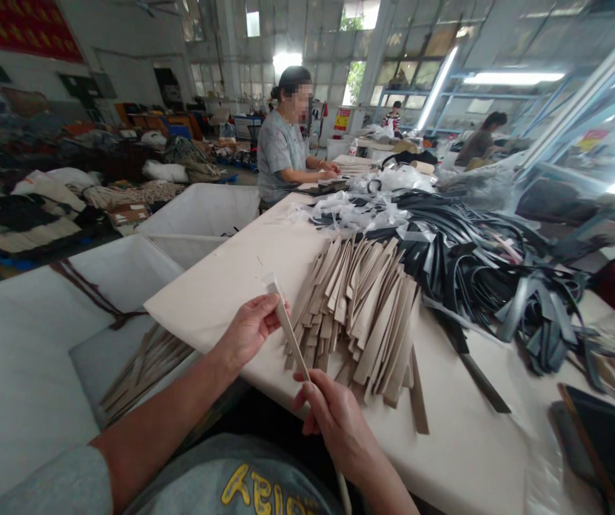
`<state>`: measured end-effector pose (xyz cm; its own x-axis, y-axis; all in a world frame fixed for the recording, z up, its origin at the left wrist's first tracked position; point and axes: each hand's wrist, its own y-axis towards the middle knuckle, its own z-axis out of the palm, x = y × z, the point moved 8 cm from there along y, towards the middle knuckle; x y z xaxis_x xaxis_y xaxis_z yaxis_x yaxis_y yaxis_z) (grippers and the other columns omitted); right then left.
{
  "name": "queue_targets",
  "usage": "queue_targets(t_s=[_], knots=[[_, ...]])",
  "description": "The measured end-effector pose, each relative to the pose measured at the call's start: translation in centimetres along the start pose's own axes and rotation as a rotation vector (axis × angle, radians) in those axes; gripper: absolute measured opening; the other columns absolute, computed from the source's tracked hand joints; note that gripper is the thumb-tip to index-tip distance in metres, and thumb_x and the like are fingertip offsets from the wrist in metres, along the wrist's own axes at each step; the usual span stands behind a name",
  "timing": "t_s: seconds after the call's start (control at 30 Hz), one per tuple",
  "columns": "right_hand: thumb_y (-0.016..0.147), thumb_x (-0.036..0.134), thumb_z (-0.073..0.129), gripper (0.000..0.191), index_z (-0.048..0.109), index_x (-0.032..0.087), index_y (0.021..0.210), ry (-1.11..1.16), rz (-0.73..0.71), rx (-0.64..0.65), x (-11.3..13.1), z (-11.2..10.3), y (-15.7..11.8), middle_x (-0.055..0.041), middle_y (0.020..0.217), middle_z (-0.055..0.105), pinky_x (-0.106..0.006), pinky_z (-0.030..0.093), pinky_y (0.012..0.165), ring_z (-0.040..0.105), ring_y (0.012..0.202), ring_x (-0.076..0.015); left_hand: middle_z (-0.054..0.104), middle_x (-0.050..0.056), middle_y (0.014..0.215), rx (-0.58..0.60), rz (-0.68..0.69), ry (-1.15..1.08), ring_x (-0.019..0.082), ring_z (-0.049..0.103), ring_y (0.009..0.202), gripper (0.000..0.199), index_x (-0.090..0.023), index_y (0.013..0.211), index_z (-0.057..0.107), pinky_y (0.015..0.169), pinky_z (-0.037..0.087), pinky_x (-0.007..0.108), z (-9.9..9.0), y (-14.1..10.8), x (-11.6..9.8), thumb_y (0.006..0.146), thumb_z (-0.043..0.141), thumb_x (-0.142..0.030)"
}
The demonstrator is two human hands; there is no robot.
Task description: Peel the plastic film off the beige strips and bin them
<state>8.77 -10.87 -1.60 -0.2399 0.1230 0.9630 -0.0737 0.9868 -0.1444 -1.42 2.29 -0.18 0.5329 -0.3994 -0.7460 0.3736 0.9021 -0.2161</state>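
A long beige strip runs slantwise between my two hands, over the table's near edge. My left hand pinches it near its upper end, where a small piece of clear plastic shows at the tip. Lower down, my right hand is closed around the same strip, whose tail hangs below the wrist. Just beyond my hands lies a thick pile of similar beige strips on the pale table.
Black straps and clear plastic bags heap up behind the pile. A phone lies at the right. White bins stand to the left, one holding strips. A co-worker works at the table's far end.
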Motion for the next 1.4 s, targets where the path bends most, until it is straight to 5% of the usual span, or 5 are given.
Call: queue_targets(t_s=[0.23, 0.43, 0.97, 1.2, 1.4], knots=[[0.098, 0.060, 0.032, 0.051, 0.056, 0.018, 0.080, 0.016, -0.064, -0.169, 0.4, -1.0, 1.6, 0.0004, 0.057, 0.059, -0.021, 0.042, 0.044, 0.053, 0.043, -0.0118, 0.065, 0.005, 0.059, 0.324, -0.155, 0.201, 0.012, 0.055, 0.045, 0.040, -0.009, 0.091, 0.073, 0.044, 0.041, 0.023, 2.8, -3.2, 4.8, 0.076, 0.074, -0.046], [0.098, 0.060, 0.031, 0.051, 0.058, 0.018, 0.089, 0.012, -0.067, -0.142, 0.4, 0.0, 2.2, 0.0011, 0.056, 0.059, -0.022, 0.042, 0.044, 0.054, 0.043, -0.0124, 0.073, 0.009, 0.095, 0.032, 0.160, 0.063, 0.017, 0.066, 0.083, 0.038, -0.014, 0.091, 0.076, 0.074, 0.051, 0.024, 1.1, -1.7, 0.6, 0.065, 0.084, -0.041], [0.102, 0.053, 0.028, 0.047, 0.055, 0.020, 0.084, -0.198, -0.158, -0.239, 0.8, -1.0, 2.4, 0.0001, 0.060, 0.061, -0.023, 0.041, 0.050, 0.055, 0.047, -0.0131, 0.069, 0.007, 0.070, 0.155, 0.012, 0.154, 0.013, 0.057, 0.050, 0.037, -0.011, 0.087, 0.073, 0.045, 0.042, 0.025, 2.5, -3.0, 2.5, 0.073, 0.076, -0.045], [0.103, 0.048, 0.027, 0.046, 0.059, 0.019, 0.089, -0.317, -0.175, -0.195, 0.1, -0.3, 2.1, -0.0015, 0.065, 0.063, -0.024, 0.042, 0.055, 0.057, 0.054, -0.0140, 0.072, 0.008, 0.105, 0.032, 0.264, 0.043, 0.018, 0.069, 0.078, 0.038, -0.017, 0.094, 0.073, 0.070, 0.053, 0.027, 2.4, -1.4, -3.4, 0.068, 0.081, -0.044], [0.103, 0.048, 0.027, 0.047, 0.053, 0.020, 0.077, -0.299, -0.207, -0.240, 0.8, -0.3, 3.2, -0.0010, 0.060, 0.062, -0.024, 0.040, 0.051, 0.056, 0.048, -0.0125, 0.073, 0.013, 0.091, 0.109, 0.115, 0.197, 0.019, 0.068, 0.072, 0.036, -0.014, 0.088, 0.071, 0.045, 0.044, 0.020, 2.4, -2.8, 2.3, 0.081, 0.068, -0.049]])
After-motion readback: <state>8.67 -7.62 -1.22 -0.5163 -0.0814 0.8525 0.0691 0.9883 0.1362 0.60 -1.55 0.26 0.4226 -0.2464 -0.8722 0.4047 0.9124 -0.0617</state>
